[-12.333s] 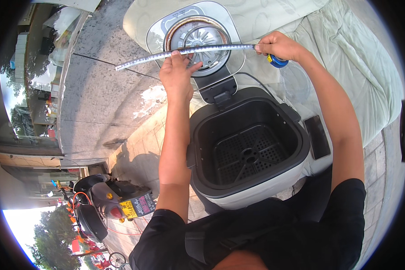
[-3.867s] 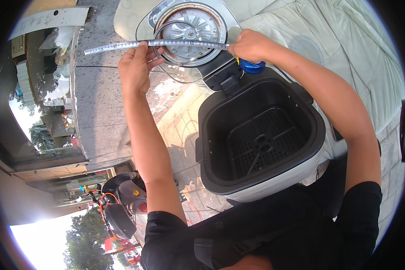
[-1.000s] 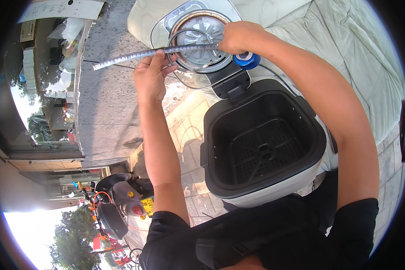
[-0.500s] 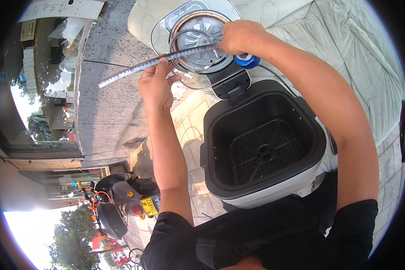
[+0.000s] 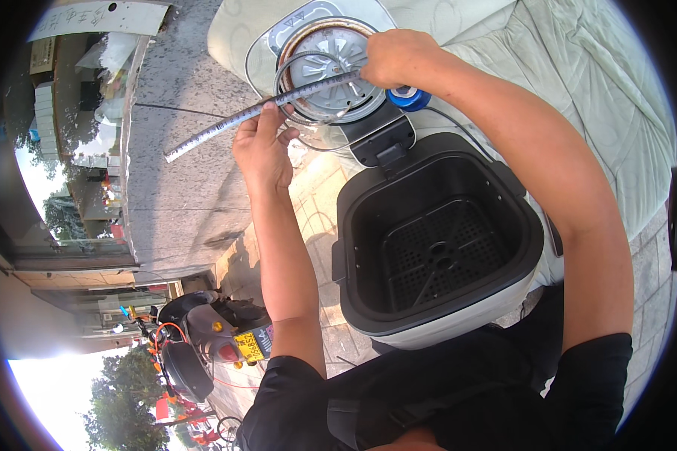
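A silver steel measuring tape [image 5: 226, 126] stretches between my hands in a slight curve, its free end drooping to the left. My left hand [image 5: 265, 146] pinches the strip partway along, thumb and finger on its edge. My right hand [image 5: 399, 59] is closed around the strip's other end. Just below that hand sits a round blue and silver thing [image 5: 408, 98]; whether it joins the tape I cannot tell. Behind the strip is the raised lid [image 5: 308, 24] of an air fryer, with a ring-shaped heating element [image 5: 280, 83] and a rust-edged fan plate [image 5: 327, 69].
Nearer me stands the air fryer's body [image 5: 436, 319], a black square basket [image 5: 429, 289] with a perforated bottom inside it. Pale cloth [image 5: 572, 98] drapes the right side. A parked scooter [image 5: 203, 338] is at lower left, beside a glass shopfront [image 5: 90, 150].
The tape's free end has dipped a little, and its strip has tilted in my fingers. Both hands keep their hold; the whole view has shifted slightly.
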Tool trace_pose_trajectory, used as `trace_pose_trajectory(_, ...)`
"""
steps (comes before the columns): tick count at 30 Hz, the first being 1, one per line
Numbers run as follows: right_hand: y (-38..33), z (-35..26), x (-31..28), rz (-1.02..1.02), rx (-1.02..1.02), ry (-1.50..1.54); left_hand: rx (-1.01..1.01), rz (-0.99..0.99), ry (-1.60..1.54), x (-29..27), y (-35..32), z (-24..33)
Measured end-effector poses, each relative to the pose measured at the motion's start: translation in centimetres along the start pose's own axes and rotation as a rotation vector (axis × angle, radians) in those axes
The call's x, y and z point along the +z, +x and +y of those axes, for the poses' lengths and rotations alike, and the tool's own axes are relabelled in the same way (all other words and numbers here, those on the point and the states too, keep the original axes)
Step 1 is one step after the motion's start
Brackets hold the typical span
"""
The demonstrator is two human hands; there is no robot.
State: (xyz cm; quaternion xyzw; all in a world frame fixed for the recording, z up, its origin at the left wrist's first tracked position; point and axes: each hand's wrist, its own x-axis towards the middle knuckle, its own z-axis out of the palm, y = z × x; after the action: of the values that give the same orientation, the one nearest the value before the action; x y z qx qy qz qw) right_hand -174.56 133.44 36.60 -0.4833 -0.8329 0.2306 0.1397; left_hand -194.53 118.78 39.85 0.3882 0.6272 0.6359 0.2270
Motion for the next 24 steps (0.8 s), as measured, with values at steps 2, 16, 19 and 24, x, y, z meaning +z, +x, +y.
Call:
trace_pose_trajectory(2, 0.0, 0.1, 0.0, -0.028, -0.005, -0.017, 0.004, -0.005, -0.019, -0.1, 0.0, -0.2)
trace_pose_trajectory(16, -0.3, -0.6, -0.8, -0.031, -0.036, 0.007, 0.026, -0.001, -0.099, -0.5, -0.7, -0.7)
trace_pose_trajectory(19, -0.2, -0.6, -0.9, -0.018, -0.039, 0.004, 0.027, 0.001, -0.105, -0.3, -0.8, -0.6)
trace_pose_trajectory(24, 0.1, -0.6, -0.5, 0.025, -0.027, 0.004, 0.030, -0.010, -0.122, -0.3, -0.8, -0.7)
